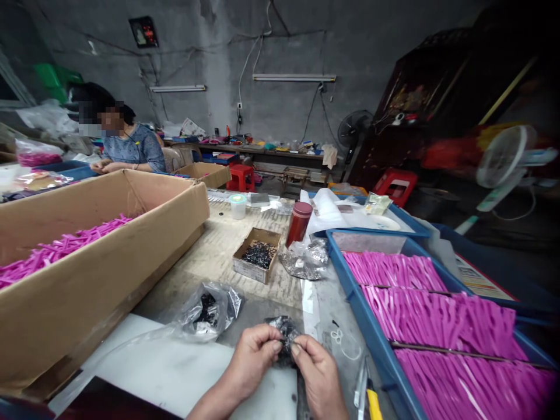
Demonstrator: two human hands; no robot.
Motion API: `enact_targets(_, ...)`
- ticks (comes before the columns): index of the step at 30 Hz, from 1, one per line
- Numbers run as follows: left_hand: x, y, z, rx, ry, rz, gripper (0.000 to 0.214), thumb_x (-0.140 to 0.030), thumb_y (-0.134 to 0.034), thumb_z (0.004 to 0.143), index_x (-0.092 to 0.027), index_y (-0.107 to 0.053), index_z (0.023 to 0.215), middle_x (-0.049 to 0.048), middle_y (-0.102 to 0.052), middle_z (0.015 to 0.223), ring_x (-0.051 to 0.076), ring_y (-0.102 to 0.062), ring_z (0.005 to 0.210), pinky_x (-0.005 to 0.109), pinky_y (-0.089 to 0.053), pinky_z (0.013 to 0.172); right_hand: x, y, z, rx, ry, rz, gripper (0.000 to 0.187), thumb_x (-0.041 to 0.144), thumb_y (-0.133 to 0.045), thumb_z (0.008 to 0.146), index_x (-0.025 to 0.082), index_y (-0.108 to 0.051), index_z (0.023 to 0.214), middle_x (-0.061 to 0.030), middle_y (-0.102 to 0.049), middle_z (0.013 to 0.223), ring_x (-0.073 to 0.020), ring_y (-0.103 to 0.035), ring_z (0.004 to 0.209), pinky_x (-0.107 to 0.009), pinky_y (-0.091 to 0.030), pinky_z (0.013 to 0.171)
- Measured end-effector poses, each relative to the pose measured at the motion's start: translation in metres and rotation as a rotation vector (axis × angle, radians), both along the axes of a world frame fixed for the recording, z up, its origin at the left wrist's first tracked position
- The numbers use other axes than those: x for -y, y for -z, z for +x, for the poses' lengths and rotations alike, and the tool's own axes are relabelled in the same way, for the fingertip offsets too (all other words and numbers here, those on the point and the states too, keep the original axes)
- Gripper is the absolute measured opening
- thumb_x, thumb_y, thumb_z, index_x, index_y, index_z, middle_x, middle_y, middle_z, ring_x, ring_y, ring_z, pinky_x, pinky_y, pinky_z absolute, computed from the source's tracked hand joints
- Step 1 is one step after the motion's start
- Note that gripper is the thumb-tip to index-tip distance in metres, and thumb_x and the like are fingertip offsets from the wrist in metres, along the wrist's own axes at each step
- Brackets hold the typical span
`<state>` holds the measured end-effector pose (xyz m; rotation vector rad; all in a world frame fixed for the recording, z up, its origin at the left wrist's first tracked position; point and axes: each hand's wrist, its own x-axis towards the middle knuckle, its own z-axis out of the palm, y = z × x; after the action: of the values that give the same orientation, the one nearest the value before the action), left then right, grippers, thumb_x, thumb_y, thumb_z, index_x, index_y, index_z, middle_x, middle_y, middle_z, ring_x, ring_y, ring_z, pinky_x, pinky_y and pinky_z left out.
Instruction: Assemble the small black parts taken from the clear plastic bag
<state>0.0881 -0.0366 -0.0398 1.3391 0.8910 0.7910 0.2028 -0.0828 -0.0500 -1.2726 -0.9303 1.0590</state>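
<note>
Between my two hands is a small clear plastic bag (286, 333) with dark contents, just over the near edge of the workbench. My left hand (254, 359) pinches its left side between thumb and fingers. On the other side, my right hand (317, 370) grips it in the same way. Left of my hands lies an opened plastic bag (210, 312) holding small black parts. Farther back stands a small cardboard box (256, 271) of small black and brownish pieces. A crumpled clear bag (305, 259) rests beside it, in front of a dark red canister (300, 223).
A large cardboard box (109, 274) with magenta strips flanks the left. At right, a blue tray (371, 344) holds rows of magenta strips. A yellow-handled tool (374, 402) and white string (343, 344) lie near my right hand. A co-worker (135, 146) sits at back left.
</note>
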Motion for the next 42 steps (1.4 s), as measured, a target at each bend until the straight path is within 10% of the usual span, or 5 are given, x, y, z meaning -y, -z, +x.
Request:
enact_targets(21, -0.006, -0.007, -0.001, -0.027, -0.016, -0.113, 0.013, -0.023, -0.051, 0.062, -0.012, -0.049, 0.055, -0.0058, -0.041, 0.042, 0.004, -0.029, 0.034, 0.016, -0.022, 0.035, -0.004, -0.001, -0.002, -0.111, -0.071, -0.017, 0.017, 0.032, -0.055, 0.065, 0.015, -0.056, 0.059, 0.0018, -0.050, 0.053, -0.0125, -0.043, 0.052, -0.022, -0.036, 0.050)
enact_targets(34, -0.127, -0.045, -0.001, -0.285, -0.375, 0.192, 0.011, -0.016, -0.046, 0.062, -0.011, -0.056, 0.065, -0.0058, -0.043, 0.040, 0.006, -0.036, 0.034, 0.018, -0.028, 0.038, -0.006, 0.022, 0.002, 0.074, 0.044, 0.009, 0.026, 0.040, -0.053, 0.064, 0.015, -0.060, 0.065, -0.0003, -0.054, 0.053, -0.0150, -0.048, 0.053, -0.022, -0.040, 0.051)
enact_targets(42, -0.093, -0.054, -0.061, -0.452, -0.364, 0.324, 0.011, -0.016, -0.048, 0.061, -0.015, -0.058, 0.057, -0.0045, -0.049, 0.044, 0.009, -0.045, 0.046, 0.019, -0.032, 0.048, -0.004, 0.020, 0.008, 0.301, 0.086, 0.014, 0.033, 0.046, -0.051, 0.062, 0.016, -0.062, 0.063, -0.0019, -0.057, 0.052, -0.0166, -0.051, 0.052, -0.022, -0.041, 0.049)
